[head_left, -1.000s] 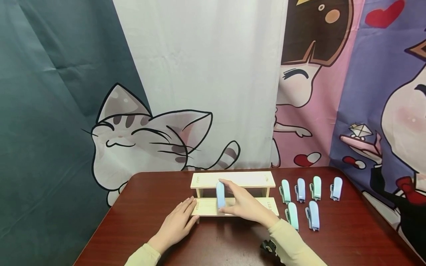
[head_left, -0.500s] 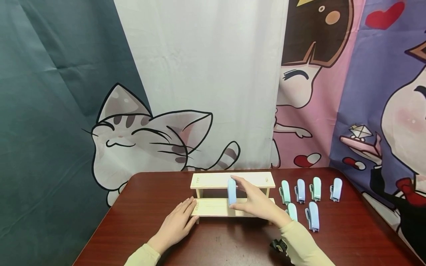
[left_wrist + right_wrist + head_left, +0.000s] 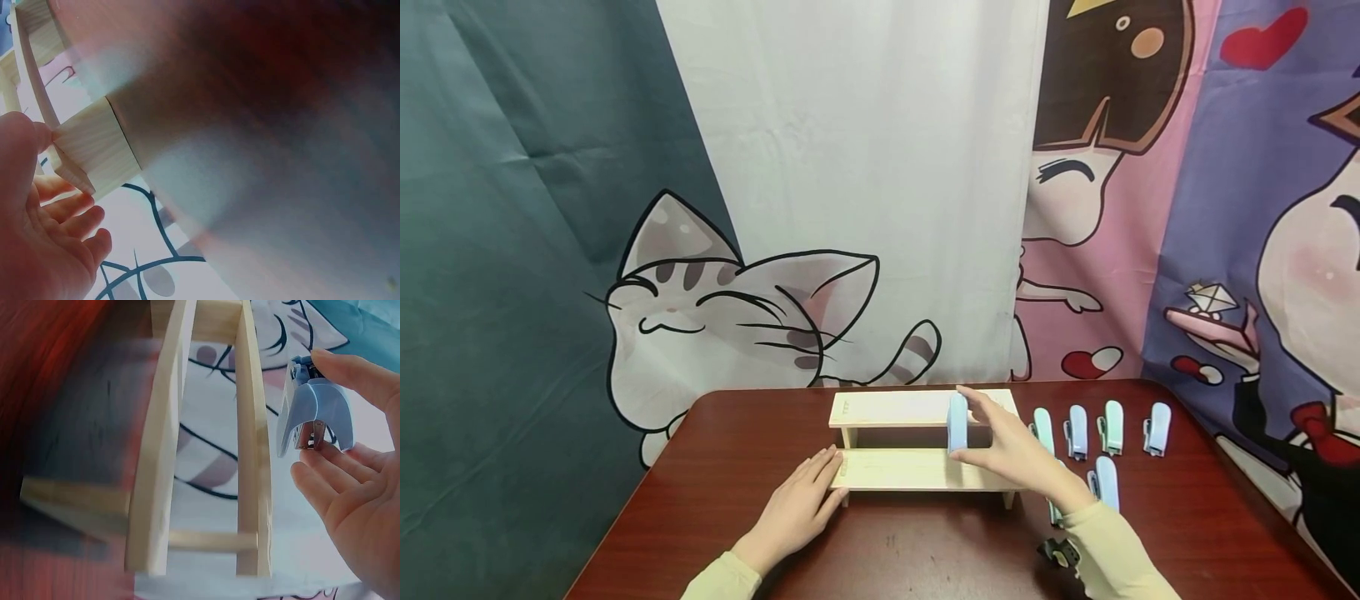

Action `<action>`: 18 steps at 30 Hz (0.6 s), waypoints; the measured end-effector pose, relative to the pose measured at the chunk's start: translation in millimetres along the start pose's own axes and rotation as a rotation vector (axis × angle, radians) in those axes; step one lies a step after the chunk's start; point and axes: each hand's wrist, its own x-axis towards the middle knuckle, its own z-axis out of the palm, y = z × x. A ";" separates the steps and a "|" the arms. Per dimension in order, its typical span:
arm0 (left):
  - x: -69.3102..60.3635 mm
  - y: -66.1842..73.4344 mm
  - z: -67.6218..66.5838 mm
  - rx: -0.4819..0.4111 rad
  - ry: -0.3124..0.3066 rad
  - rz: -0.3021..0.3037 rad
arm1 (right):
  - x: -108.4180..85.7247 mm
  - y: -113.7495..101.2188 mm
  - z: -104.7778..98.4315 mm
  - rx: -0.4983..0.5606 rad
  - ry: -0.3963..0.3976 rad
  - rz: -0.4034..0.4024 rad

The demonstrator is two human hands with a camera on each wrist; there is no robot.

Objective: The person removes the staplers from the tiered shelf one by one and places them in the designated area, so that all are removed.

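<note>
In the head view my right hand [image 3: 1011, 446] pinches a light blue stapler [image 3: 957, 423] by its two ends, between thumb and fingers. The right wrist view has the stapler [image 3: 319, 409] end-on, apart from the wooden rack. Below and behind it is that pale two-tier rack [image 3: 891, 469], whose visible boards carry nothing. My left hand [image 3: 793, 500] lies at the lower board's left end, fingers straight. The left wrist view places its thumb [image 3: 40, 134] against the board's edge, with the other fingers near the corner.
To the right, several mint staplers [image 3: 1112, 427] and blue staplers [image 3: 1157, 429] stand on the dark red table [image 3: 737, 450]. A mint one is largely hidden behind my right hand. A printed cartoon curtain [image 3: 880, 192] hangs behind the table.
My right hand has carried the blue stapler rightward along the rack and slightly up, from the middle toward its right part. The left hand has stayed at the rack's left end.
</note>
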 end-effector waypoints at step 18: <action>-0.9 0.4 0.0 0.001 -0.002 -0.004 | -29.8 27.3 -50.3 -0.119 0.067 0.050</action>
